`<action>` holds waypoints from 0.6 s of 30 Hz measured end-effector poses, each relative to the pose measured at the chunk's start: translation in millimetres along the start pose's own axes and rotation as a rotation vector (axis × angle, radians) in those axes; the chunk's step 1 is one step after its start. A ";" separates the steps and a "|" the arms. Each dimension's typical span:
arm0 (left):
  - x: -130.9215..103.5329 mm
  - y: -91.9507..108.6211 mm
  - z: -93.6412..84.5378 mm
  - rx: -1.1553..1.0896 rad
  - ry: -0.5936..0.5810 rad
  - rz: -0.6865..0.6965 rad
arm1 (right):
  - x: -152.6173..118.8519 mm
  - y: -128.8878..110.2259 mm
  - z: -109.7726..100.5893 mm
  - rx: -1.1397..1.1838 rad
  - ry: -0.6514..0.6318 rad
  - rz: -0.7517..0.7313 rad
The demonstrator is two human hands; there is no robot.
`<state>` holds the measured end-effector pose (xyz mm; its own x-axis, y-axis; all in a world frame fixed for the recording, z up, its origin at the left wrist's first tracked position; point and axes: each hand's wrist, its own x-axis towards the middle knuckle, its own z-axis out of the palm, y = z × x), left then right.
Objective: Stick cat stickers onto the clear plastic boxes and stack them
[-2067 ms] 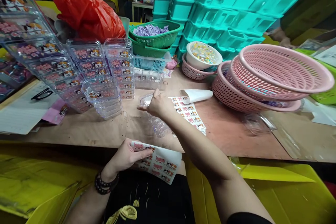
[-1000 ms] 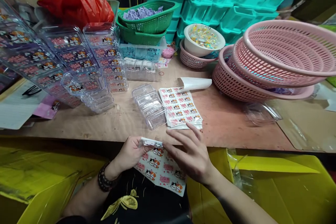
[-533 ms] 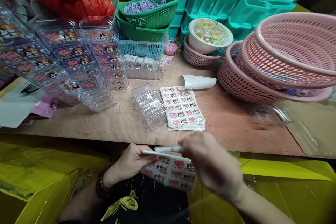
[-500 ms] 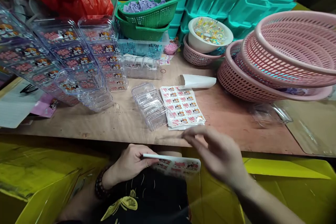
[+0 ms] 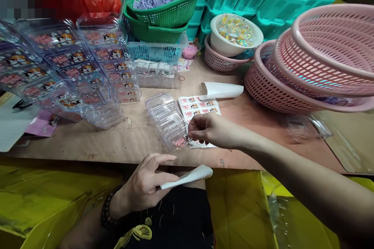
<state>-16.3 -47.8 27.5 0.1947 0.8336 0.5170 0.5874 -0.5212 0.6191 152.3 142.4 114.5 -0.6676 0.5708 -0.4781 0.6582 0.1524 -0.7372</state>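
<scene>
Item: sticker sheet (image 5: 187,176), curled, printed face hidden; my left hand (image 5: 146,184) pinches it below the desk (image 5: 251,128) edge. Sticker (image 5: 179,142) lettering too small to read. My right hand (image 5: 209,130), arm outstretched, fingertips closed, presses that sticker onto the nearest clear box (image 5: 173,134). Spare sheets (image 5: 200,107) partly covered.

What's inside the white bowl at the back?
The white bowl holds small, colourful wrapped pieces, heaped near the rim. Anything beneath that top layer is covered.
</scene>
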 end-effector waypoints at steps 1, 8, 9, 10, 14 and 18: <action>-0.5 -0.4 0.2 0.023 0.004 -0.009 | 0.9 -0.2 0.3 -0.014 0.014 0.004; -4.0 -4.4 1.3 0.073 -0.005 -0.035 | 3.1 0.9 3.9 -0.055 0.059 0.039; -4.0 -4.9 1.2 0.073 -0.005 -0.031 | 3.1 1.2 4.4 -0.052 0.061 0.037; -3.8 -5.3 1.0 0.073 -0.009 -0.030 | 3.1 1.5 4.8 -0.049 0.059 0.037; -2.5 -6.2 0.8 0.077 -0.011 -0.033 | 3.7 0.9 5.1 -0.045 0.062 0.043; -0.7 -6.9 2.2 0.080 -0.007 -0.025 | 4.3 -0.4 4.6 -0.044 0.060 0.056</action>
<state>-18.8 -44.4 21.5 0.1844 0.8477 0.4974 0.6531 -0.4839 0.5824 147.5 141.1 110.5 -0.6082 0.6262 -0.4878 0.7094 0.1531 -0.6880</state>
